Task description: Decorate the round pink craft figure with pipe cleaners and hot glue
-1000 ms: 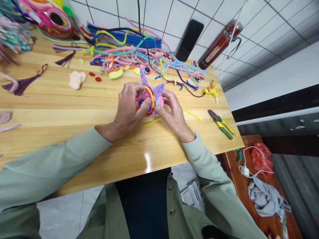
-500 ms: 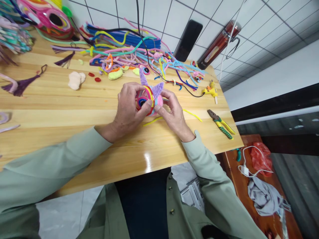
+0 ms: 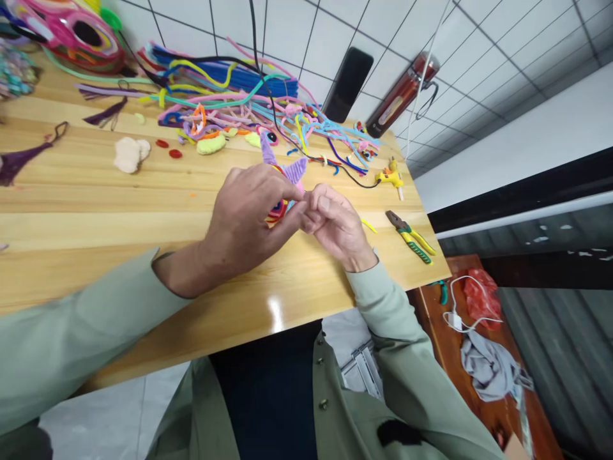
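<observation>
A small craft figure of coloured pipe cleaners, with purple ear-like points (image 3: 295,170), stands on the wooden table, largely hidden behind my left hand (image 3: 251,214). Red, yellow and pink bands and part of a blue ring show beside the fingers. My left thumb and forefinger are pinched together at the figure's right side. They meet the fingertips of my right hand (image 3: 335,223), which is closed, its fingers curled. Whatever tiny thing lies between the fingertips is too small to name. A yellow pipe cleaner (image 3: 368,226) lies just right of my right hand.
Pliers (image 3: 409,236) and a yellow glue gun (image 3: 391,179) lie at right. A pile of pipe cleaners (image 3: 225,80), a phone (image 3: 348,84) and a red flask (image 3: 402,96) are along the tiled wall. A black cable crosses the pile. Purple tassels (image 3: 29,156) lie left.
My left hand has come off the figure's side and moved in front of it, its fingertips now meeting my right hand's. My right fingers have left the figure and curled closed. The view has shifted slightly.
</observation>
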Demonstrator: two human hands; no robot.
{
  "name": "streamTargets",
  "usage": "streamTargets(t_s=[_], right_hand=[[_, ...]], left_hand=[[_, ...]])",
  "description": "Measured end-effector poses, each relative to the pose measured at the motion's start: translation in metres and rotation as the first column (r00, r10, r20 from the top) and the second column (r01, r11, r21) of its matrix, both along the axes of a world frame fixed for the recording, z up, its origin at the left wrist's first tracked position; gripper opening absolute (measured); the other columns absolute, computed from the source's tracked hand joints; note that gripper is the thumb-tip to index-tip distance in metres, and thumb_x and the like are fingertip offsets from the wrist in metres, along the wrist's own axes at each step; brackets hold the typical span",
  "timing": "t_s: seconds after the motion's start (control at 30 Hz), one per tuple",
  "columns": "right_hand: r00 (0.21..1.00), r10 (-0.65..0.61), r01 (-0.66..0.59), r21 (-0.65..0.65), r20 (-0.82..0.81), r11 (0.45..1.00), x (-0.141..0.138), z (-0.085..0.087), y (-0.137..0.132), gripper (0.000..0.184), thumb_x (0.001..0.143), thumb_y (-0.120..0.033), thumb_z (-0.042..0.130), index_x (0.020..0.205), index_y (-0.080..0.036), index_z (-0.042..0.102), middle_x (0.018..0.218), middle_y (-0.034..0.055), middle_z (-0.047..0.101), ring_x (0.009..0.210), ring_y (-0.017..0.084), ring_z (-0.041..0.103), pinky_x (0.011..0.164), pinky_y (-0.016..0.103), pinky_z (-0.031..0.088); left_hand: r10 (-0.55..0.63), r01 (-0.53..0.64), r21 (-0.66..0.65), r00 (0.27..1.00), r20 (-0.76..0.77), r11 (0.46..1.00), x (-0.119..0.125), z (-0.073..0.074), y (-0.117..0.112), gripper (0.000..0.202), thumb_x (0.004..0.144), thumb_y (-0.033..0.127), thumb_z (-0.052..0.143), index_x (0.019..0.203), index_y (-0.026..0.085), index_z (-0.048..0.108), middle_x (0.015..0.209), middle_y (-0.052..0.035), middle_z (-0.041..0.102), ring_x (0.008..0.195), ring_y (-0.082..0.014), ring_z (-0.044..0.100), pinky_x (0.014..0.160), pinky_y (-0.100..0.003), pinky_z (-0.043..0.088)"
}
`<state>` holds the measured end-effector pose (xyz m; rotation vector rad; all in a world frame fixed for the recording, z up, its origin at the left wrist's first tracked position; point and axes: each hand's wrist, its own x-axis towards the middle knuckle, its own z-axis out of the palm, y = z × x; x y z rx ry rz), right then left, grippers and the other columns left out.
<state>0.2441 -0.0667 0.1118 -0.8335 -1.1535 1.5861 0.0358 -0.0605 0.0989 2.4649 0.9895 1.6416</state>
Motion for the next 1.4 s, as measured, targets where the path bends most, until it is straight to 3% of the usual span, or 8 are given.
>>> streamTargets(t_s=[0.17,0.6,0.77,0.97,1.4], right_hand=[[0.999,0.021,-0.021,-0.013,0.028,1.0,-0.002,-0.004,-0.002,0.07,0.083,-0.077,0.107,0.082,-0.027,0.058,0.067,-0.0092,0.049,0.063,0.011,0.047,0.064,0.025,0.05],[0.995,-0.029,0.025,0.04,0.1,0.999,-0.002,-0.007,-0.001,0.074,0.083,-0.081,0.106,0.079,-0.027,0.056,0.064,-0.0092,0.054,0.059,0.01,0.048,0.061,0.025,0.045],[0.996,0.004,-0.008,0.047,0.085,0.999,-0.003,-0.007,-0.002,0.072,0.086,-0.081,0.104,0.079,-0.027,0.057,0.063,-0.009,0.055,0.058,0.01,0.047,0.061,0.025,0.047],[0.997,0.019,-0.023,0.057,0.071,0.998,-0.004,-0.009,-0.002,0.071,0.09,-0.077,0.103,0.079,-0.026,0.055,0.064,-0.0088,0.054,0.058,0.01,0.047,0.059,0.024,0.045],[0.997,0.057,-0.058,0.018,0.055,0.998,-0.004,-0.008,-0.002,0.071,0.089,-0.078,0.104,0.081,-0.027,0.056,0.063,-0.0092,0.056,0.057,0.01,0.05,0.059,0.024,0.045]], left_hand=[[-0.024,0.022,-0.025,0.999,-0.046,0.999,0.002,0.004,-0.003,0.009,0.116,0.027,0.069,0.109,0.027,0.074,0.101,-0.0028,0.085,0.099,-0.0264,0.084,0.086,-0.045,0.058],[-0.068,0.06,-0.114,0.996,-0.064,0.992,0.003,-0.005,0.002,0.02,0.114,0.03,0.068,0.095,0.029,0.072,0.093,-0.0046,0.081,0.094,-0.0289,0.081,0.087,-0.048,0.062],[-0.056,0.049,-0.084,0.995,-0.085,0.995,0.005,-0.011,0.005,0.028,0.116,0.028,0.064,0.087,0.029,0.066,0.087,-0.0042,0.078,0.088,-0.0274,0.076,0.089,-0.049,0.064],[-0.061,0.059,-0.053,0.997,-0.05,0.997,0.006,-0.014,0.005,0.03,0.115,0.025,0.064,0.085,0.028,0.062,0.086,-0.0035,0.077,0.086,-0.0253,0.075,0.084,-0.045,0.063],[-0.103,0.099,-0.115,0.994,-0.032,0.988,0.002,-0.005,0.003,0.02,0.114,0.024,0.065,0.096,0.027,0.074,0.083,-0.002,0.074,0.085,-0.024,0.077,0.085,-0.04,0.067]])
